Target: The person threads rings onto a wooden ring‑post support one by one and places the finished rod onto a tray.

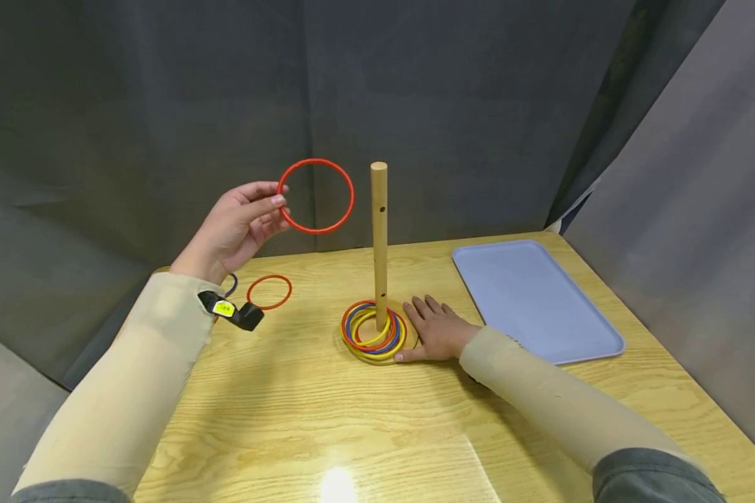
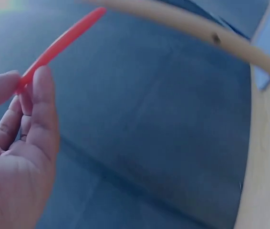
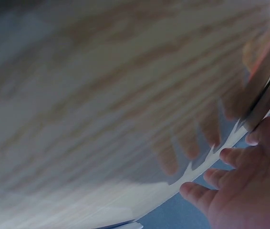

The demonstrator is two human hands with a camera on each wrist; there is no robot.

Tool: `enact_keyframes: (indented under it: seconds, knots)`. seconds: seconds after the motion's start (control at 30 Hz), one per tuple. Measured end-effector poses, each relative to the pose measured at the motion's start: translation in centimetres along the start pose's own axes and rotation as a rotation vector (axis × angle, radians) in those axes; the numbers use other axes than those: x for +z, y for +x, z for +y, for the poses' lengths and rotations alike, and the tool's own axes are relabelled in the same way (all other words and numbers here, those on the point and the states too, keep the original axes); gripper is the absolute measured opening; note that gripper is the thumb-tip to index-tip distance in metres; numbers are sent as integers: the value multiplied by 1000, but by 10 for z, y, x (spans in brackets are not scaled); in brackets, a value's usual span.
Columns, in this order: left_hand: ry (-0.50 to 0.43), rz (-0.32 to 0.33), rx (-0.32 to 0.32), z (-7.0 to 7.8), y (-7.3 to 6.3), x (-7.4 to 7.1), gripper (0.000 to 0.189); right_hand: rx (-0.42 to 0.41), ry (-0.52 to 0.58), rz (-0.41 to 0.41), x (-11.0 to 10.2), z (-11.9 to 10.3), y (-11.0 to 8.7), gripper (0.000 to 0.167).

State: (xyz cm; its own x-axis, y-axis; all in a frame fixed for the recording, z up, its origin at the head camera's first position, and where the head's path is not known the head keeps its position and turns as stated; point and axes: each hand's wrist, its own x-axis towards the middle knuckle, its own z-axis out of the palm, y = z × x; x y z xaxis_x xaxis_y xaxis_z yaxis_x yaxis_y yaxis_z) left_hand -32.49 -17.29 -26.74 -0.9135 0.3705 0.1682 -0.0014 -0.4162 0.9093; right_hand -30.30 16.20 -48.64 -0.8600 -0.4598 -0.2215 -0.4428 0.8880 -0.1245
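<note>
My left hand (image 1: 239, 222) pinches a red ring (image 1: 317, 230) by its left edge, holding it in the air left of the top of a wooden post (image 1: 379, 237). In the left wrist view the same red ring (image 2: 63, 42) appears edge-on between thumb and fingers. Several red, blue and yellow rings (image 1: 363, 349) lie stacked around the foot of the post. My right hand (image 1: 437, 330) rests at the right side of the post's round base, fingers spread. From the right wrist, that hand (image 3: 254, 176) shows with its fingers extended beside the base edge.
Another red ring (image 1: 269, 307) lies on the wooden table (image 1: 277, 412) at the left. Part of a blue ring (image 1: 231, 284) shows beside my left wrist. A pale blue tray (image 1: 535, 300) sits at the right. Dark cloth (image 1: 226, 91) hangs behind the table.
</note>
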Motion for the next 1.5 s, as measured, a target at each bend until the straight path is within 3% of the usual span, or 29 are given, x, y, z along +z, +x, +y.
enact_keyframes:
  seconds: [0.23, 0.43, 0.6, 0.83, 1.03, 1.13, 1.33, 1.5]
  knots:
    - [-97, -80, 96, 6, 11, 38, 9, -3, 2, 6, -2, -2, 0, 114]
    - [-3, -55, 11, -12, 19, 49, 22, -1, -1, 4, -1, -3, 1, 114]
    - [86, -5, -98, -41, 19, 40, 21, 2, -5, -5, -1, -2, 2, 114]
    - [130, 16, -207, -83, 14, 28, 21, 3, -5, -14, -2, -2, 2, 114]
    - [153, 20, -286, -124, 6, 9, 12, -4, -5, -8, 0, -1, 2, 119]
    - [176, 37, -322, -142, 2, -2, 16, -8, 1, -1, 0, -2, 1, 119]
    - [239, 77, -375, -166, -5, -18, 23, -2, 8, -7, -6, -6, -2, 113]
    - [299, 88, -412, -175, -8, -23, 25, 4, 14, -2, -7, -7, -3, 113]
